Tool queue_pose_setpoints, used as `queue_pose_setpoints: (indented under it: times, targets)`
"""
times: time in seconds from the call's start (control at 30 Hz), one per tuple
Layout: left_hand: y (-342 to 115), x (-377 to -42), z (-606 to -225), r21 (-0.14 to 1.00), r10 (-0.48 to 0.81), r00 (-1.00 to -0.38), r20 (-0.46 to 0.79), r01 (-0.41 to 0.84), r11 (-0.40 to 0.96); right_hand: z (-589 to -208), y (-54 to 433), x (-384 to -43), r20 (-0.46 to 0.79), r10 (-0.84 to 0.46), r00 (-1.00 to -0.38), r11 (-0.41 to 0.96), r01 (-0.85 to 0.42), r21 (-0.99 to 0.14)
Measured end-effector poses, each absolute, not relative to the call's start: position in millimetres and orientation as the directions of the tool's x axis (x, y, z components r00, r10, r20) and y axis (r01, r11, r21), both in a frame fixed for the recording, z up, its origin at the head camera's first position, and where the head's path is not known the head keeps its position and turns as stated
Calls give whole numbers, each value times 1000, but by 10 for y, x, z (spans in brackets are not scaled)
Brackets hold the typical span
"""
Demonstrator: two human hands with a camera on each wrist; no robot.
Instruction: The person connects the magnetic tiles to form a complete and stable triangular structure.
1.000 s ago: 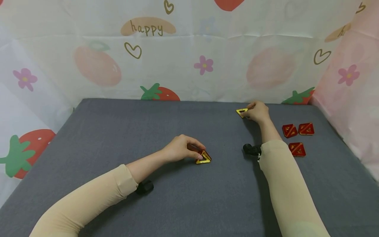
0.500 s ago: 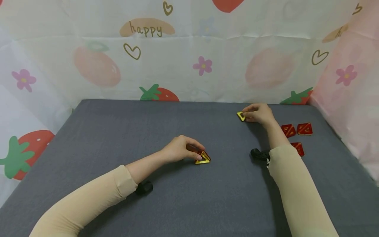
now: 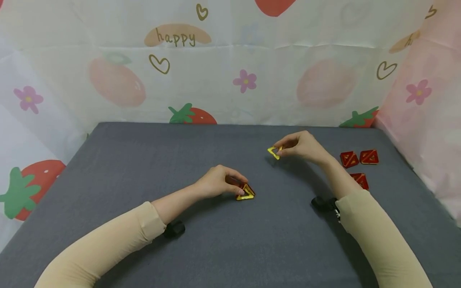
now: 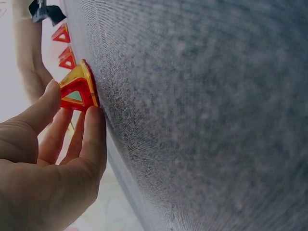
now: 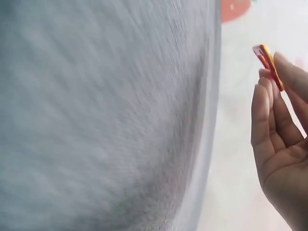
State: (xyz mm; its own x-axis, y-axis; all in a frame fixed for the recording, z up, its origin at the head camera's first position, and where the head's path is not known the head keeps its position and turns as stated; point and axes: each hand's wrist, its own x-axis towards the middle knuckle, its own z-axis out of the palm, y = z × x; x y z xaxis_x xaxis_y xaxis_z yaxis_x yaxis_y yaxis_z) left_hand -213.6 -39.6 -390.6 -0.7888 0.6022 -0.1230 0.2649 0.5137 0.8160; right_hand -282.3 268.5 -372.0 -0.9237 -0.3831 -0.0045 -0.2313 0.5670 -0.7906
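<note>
My left hand point(image 3: 219, 182) rests near the middle of the table and grips a small pyramid of triangular magnetic tiles point(image 3: 246, 193). Its front face is yellow in the head view; in the left wrist view the pyramid point(image 4: 79, 91) shows red and yellow faces between thumb and fingertips, low against the cloth. Farther back and to the right, my right hand point(image 3: 304, 148) pinches a single yellow triangular magnetic tile point(image 3: 271, 150) above the table. The right wrist view shows that tile point(image 5: 271, 67) nearly edge-on between thumb and fingers, with yellow and red edges.
Three red pyramids of tiles stand on the right: a left one point(image 3: 349, 159), a right one point(image 3: 369, 157) and a nearer one point(image 3: 361, 181), partly behind the right forearm. Grey cloth point(image 3: 162, 160) covers the table. A printed curtain point(image 3: 273, 104) hangs along the back edge.
My right hand has lifted the yellow tile off the far part of the table and carried it left and nearer, toward the left hand. The left hand stays still with its pyramid.
</note>
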Motion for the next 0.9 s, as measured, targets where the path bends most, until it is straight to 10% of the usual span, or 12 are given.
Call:
queue_pose_setpoints:
  times: [0.9]
  targets:
    - [-396,-2164,-3942,814,608,-786,-111,279,509,-3715,2303,-2319,-38,-706,-707,423,-377,-824]
